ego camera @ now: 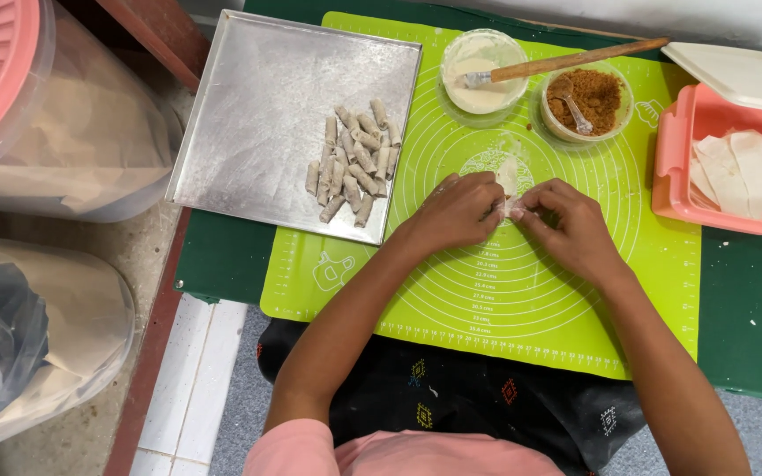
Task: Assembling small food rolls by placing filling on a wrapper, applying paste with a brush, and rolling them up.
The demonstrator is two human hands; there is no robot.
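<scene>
My left hand (456, 211) and my right hand (568, 225) meet at the middle of a lime green silicone mat (496, 291). Between their fingertips lies a small pale pastry wrapper (508, 181), and both hands pinch and fold it against the mat. Part of the wrapper is hidden under my fingers. Left of the mat, a square metal tray (257, 115) holds several small rolled pastries (353, 160) in a loose pile near its right edge.
Behind my hands stand a bowl of white paste (483, 84) with a wooden-handled brush (566, 62) and a bowl of brown crumbly filling (594, 101) with a spoon. A pink box (676, 159) of wrappers sits at right, its lid behind. Large plastic containers (55, 132) stand at left.
</scene>
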